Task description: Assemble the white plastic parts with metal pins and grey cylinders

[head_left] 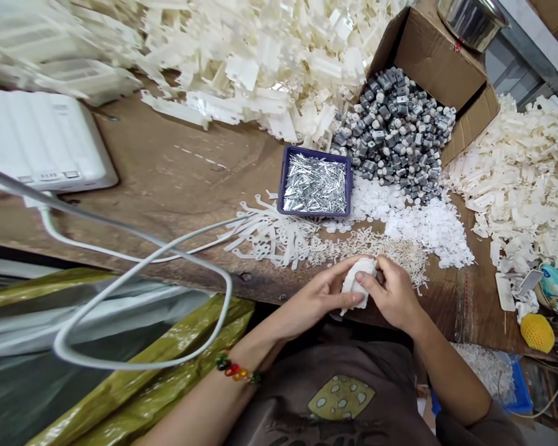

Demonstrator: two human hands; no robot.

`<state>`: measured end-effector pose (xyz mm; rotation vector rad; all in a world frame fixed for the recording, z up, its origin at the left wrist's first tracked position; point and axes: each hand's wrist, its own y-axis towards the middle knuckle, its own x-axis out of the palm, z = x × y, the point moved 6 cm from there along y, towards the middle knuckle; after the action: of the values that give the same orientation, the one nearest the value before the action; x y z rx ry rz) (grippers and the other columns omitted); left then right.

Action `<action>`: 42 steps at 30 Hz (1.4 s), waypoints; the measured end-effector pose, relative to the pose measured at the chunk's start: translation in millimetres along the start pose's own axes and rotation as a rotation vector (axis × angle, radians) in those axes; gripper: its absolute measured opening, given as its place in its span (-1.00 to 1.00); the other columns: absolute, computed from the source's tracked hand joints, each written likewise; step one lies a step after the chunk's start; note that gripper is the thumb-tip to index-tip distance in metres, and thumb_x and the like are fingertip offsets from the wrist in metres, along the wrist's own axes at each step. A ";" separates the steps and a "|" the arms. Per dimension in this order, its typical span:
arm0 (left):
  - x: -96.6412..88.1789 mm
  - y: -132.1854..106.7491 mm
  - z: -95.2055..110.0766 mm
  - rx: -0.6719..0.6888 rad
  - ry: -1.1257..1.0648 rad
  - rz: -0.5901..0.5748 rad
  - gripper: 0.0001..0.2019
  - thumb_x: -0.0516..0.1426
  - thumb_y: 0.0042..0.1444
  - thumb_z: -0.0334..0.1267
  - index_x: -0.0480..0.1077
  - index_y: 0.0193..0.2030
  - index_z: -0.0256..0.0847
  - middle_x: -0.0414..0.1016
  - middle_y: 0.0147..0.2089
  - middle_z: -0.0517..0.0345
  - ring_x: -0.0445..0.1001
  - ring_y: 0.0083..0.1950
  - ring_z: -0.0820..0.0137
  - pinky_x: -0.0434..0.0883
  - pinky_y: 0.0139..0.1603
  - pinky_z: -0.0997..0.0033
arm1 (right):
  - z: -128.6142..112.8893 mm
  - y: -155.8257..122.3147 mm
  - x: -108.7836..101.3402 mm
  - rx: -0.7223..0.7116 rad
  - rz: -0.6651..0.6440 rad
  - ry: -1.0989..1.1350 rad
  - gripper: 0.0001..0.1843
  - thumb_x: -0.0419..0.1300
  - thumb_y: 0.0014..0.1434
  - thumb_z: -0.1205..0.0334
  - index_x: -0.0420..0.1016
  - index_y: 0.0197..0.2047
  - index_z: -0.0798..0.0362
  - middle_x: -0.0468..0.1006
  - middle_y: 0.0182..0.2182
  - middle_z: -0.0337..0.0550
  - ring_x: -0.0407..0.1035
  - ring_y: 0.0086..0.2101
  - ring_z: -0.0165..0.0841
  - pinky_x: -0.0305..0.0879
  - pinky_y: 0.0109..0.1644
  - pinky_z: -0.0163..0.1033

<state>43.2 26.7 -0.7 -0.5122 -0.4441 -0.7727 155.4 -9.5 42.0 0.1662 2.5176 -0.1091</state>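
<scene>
Pins (314, 186) in tray (284, 186), motors (395, 133) behind right, power bank (41, 139) far left, held piece (353, 282) front right

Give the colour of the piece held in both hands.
The held piece is white, seen best in the head view.

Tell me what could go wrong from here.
The white cable loops past the table edge; snagging it might tug the white device.
The purple tray of metal pins sits beside loose white discs; a knock could mix them.
The left hand and right hand hold a white piece near that edge; if it slips, it may fall.
</scene>
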 end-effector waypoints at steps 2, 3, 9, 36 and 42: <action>0.9 -1.8 -0.9 0.028 0.075 0.017 -0.47 0.29 -0.15 -0.40 0.38 0.04 -0.15 0.50 -0.08 0.12 0.42 -0.11 0.33 0.37 -0.16 0.51 | -1.7 -1.3 -0.2 -0.038 0.109 -0.082 -0.65 0.07 0.12 -0.02 0.14 -0.52 0.03 0.19 -0.60 -0.35 0.09 -0.53 -0.48 -0.01 -0.44 -0.35; 1.1 -2.8 -2.7 0.028 0.089 0.018 -0.45 0.29 -0.15 -0.37 0.36 0.07 -0.15 0.50 -0.10 0.12 0.42 -0.13 0.32 0.37 -0.17 0.49 | -2.3 -1.9 0.9 -0.049 0.143 -0.086 -0.63 0.06 0.13 -0.02 0.11 -0.54 0.03 0.17 -0.61 -0.36 0.07 -0.55 -0.48 -0.02 -0.44 -0.35; -9.3 -6.7 -5.3 0.051 0.122 0.087 -0.41 0.31 -0.18 -0.30 0.34 0.08 -0.17 0.49 -0.17 0.14 0.40 -0.21 0.35 0.37 -0.22 0.46 | -9.2 -0.9 8.8 -0.106 0.124 -0.125 -0.66 0.04 0.16 -0.01 0.14 -0.52 0.03 0.22 -0.57 -0.32 0.12 -0.52 -0.47 0.01 -0.43 -0.34; -27.7 -3.3 -21.9 0.053 -0.377 0.008 -0.49 0.32 -0.34 -0.48 0.42 -0.14 -0.16 0.53 -0.29 0.21 0.47 -0.30 0.40 0.38 -0.26 0.54 | -40.7 -8.5 31.9 -0.174 0.191 -0.380 -0.78 0.04 0.16 0.06 0.23 -0.37 0.03 0.36 -0.43 -0.12 0.27 -0.38 -0.30 0.18 -0.32 -0.23; -22.9 -5.0 -13.2 0.077 -0.330 -0.005 -0.56 0.33 -0.26 -0.41 0.41 -0.15 -0.22 0.53 -0.31 0.15 0.48 -0.31 0.38 0.37 -0.29 0.51 | -29.3 -3.7 28.8 -0.190 0.239 -0.272 -0.77 0.08 0.13 0.07 0.21 -0.43 0.02 0.30 -0.53 -0.22 0.22 -0.48 -0.38 0.14 -0.38 -0.28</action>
<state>27.4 28.2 -22.3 -0.5688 -0.7780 -0.6745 114.8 -7.0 49.2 0.3480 2.2040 0.1908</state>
